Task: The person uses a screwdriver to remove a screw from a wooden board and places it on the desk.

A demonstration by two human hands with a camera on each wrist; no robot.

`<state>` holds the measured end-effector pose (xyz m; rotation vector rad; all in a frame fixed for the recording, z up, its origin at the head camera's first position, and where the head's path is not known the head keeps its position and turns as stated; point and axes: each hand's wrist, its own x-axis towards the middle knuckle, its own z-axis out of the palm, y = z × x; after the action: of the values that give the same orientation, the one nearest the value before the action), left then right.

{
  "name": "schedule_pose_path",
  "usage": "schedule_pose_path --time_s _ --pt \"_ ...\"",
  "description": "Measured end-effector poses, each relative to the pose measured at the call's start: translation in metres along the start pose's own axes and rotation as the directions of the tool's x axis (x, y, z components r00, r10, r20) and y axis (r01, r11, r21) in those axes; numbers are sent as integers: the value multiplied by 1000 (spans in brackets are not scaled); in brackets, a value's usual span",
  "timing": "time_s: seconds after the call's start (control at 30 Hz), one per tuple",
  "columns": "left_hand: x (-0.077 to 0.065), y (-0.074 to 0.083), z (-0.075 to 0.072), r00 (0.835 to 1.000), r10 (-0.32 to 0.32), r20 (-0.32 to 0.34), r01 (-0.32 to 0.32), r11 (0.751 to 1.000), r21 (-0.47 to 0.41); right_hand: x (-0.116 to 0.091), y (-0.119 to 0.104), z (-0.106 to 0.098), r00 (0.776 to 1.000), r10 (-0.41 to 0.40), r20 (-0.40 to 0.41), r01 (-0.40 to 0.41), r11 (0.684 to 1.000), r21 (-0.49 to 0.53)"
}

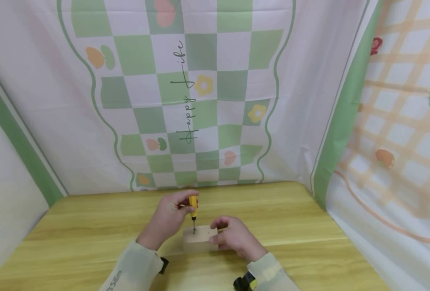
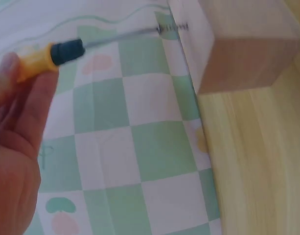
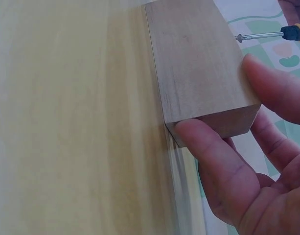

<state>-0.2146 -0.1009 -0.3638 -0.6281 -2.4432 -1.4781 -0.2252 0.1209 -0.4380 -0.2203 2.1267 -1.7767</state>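
A pale wooden block (image 1: pixel 200 245) lies on the table in front of me. My left hand (image 1: pixel 168 217) pinches the yellow handle of a screwdriver (image 1: pixel 193 202), which points down, nearly upright, over the left part of the block. In the left wrist view the screwdriver's tip meets the head of a screw (image 2: pixel 174 28), whose threaded shank stands partly out of the block's top face. My right hand (image 1: pixel 234 236) grips the block's right end, thumb and fingers against its sides. A few small dark holes or marks show on the top, near that hand.
The wood-grain table (image 1: pixel 91 226) extends on all sides of the block. Behind it hangs a green and white checked cloth (image 1: pixel 200 101), and an orange-checked cloth (image 1: pixel 393 133) hangs to the right. Dark wrist devices (image 1: pixel 244 281) sit at both cuffs.
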Motion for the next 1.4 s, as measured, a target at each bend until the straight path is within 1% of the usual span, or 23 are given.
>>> schedule_pose_path --time_s 0.13,0.23,0.33,0.43,0.5,0.6,0.67,0.7,0.73,0.8,0.87,0.93,0.97,1.0,1.03,1.1,1.17,1.23,1.3,1.4 --pt "-2 2 6 998 49 -33 -48 998 41 0 -1 -1 1000 -2 -6 2 1000 2" --pt "-4 3 11 995 83 -53 -78 992 98 -1 -1 -1 1000 5 -5 -5 1000 2" --pt "-5 3 18 988 135 -72 -120 977 178 -1 -2 -1 1000 12 -6 -12 1000 1" --pt "-7 4 23 979 179 -103 -149 957 250 -1 -1 -1 1000 9 -9 -9 1000 4" --pt "-7 5 26 971 200 -131 -156 946 285 -2 -1 0 1000 5 -12 -5 1000 8" --pt "-9 5 30 960 215 -178 -150 935 320 -2 -1 1 1000 0 -15 1 1000 8" --pt "-9 5 32 954 217 -207 -142 934 327 -2 -2 1 1000 -1 -16 1 1000 7" --pt "-10 6 32 953 215 -213 -139 936 324 -2 -2 1 1000 -2 -17 2 1000 6" --pt "-10 6 31 954 212 -211 -140 940 313 -2 -2 1 1000 -1 -16 1 1000 4" --pt "-9 4 27 966 185 -182 -134 957 259 -2 -2 1 1000 4 -15 -4 1000 4" --pt "-7 1 19 984 139 -115 -119 980 162 -2 -2 0 1000 9 -12 -9 1000 3" --pt "-4 -4 10 996 90 -25 -89 995 45 -2 -3 0 1000 12 -12 -12 1000 1" --pt "-3 -6 5 998 58 26 -58 998 -18 -1 -3 0 1000 14 -13 -14 1000 0" --pt "-2 -8 0 997 32 71 -27 997 -72 -1 -3 0 1000 16 -14 -16 1000 -1" --pt "0 -9 -4 994 10 110 2 994 -107 -1 -2 0 1000 16 -16 -16 1000 -3" --pt "1 -11 -10 987 -25 156 48 988 -147 0 -2 -1 1000 19 -20 -19 1000 -7" --pt "3 -12 -13 983 -55 177 85 983 -165 0 -1 -1 1000 21 -23 -21 1000 -11" --pt "5 -14 -14 984 -63 169 90 983 -161 0 0 0 1000 17 -24 -18 1000 -13" --pt "6 -15 -14 984 -66 166 95 980 -175 0 0 0 1000 12 -22 -12 1000 -14" --pt "8 -17 -13 986 -51 156 80 980 -184 0 0 1 1000 1 -16 -1 1000 -10"
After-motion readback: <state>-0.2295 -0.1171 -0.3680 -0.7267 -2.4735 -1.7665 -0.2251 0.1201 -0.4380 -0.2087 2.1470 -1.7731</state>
